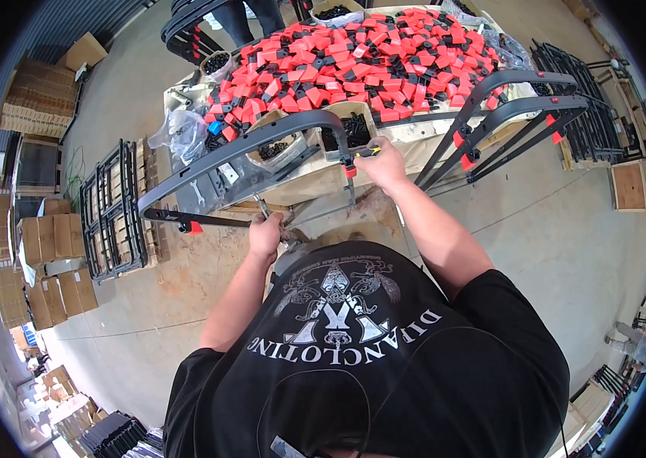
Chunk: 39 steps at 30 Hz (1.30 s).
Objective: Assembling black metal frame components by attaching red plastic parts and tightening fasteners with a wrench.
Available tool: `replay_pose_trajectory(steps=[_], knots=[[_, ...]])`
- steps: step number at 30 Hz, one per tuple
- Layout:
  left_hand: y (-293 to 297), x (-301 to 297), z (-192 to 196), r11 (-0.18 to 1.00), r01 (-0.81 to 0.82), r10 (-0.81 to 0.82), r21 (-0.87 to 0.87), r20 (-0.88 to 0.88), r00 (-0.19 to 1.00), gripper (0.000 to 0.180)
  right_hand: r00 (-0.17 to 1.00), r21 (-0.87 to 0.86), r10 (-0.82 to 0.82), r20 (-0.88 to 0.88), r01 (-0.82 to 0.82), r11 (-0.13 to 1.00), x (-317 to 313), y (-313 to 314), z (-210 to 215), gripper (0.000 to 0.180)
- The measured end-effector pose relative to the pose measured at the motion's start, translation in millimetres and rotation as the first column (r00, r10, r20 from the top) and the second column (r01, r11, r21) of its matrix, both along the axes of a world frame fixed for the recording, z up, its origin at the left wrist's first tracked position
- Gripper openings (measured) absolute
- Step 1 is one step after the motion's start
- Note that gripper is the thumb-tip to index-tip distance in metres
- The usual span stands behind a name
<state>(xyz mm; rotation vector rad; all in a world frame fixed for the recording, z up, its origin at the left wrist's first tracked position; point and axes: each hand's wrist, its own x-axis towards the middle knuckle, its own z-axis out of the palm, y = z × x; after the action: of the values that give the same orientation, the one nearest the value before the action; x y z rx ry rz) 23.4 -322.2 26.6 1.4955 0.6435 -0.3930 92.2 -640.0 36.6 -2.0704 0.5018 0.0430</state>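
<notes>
A black, curved metal frame [243, 147] with red fittings lies in front of me, reaching over the near edge of the table. My left hand [265, 235] is closed at its lower bar. A silvery metal piece [262, 206] sticks up beside those fingers; its kind is unclear. My right hand [385, 166] grips a small yellow-and-black hand tool [369, 152], whose tip is hard to make out. That tool is beside a red fitting [349, 171] on the frame's right end.
Red and black plastic parts [353, 61] are heaped on the table. Bins of small black hardware [353, 130] line its near side, with a wrench [198, 191] at left. More black frames [517, 107] lean at right; others [113, 214] rest on a left pallet. Someone's legs [250, 19] show beyond.
</notes>
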Motion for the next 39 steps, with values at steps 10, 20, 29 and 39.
replay_pose_trajectory(steps=[10, 20, 29, 39], knots=[[68, -1, -12, 0.999, 0.035, -0.036, -0.035, -0.024, 0.999, 0.01, 1.0, -0.083, 0.002, -0.014, -0.004, 0.997, 0, -3, 8, 0.07], [151, 12, -28, 0.966, 0.25, -0.251, 0.063, 0.004, 0.968, 0.022, 0.959, -0.187, -0.141, -0.247, 0.095, 0.978, -78, -23, -55, 0.068], [133, 34, -20, 0.728, 0.563, -0.643, 0.391, 0.103, 0.759, 0.035, 0.95, 0.703, 0.082, -0.302, 0.164, 0.692, -21, 279, -32, 0.067], [240, -5, 29, 0.665, 0.562, -0.635, 0.493, -0.023, 0.772, 0.057, 0.89, -0.325, 0.451, 0.058, -0.411, 0.852, 93, 350, -35, 0.055]])
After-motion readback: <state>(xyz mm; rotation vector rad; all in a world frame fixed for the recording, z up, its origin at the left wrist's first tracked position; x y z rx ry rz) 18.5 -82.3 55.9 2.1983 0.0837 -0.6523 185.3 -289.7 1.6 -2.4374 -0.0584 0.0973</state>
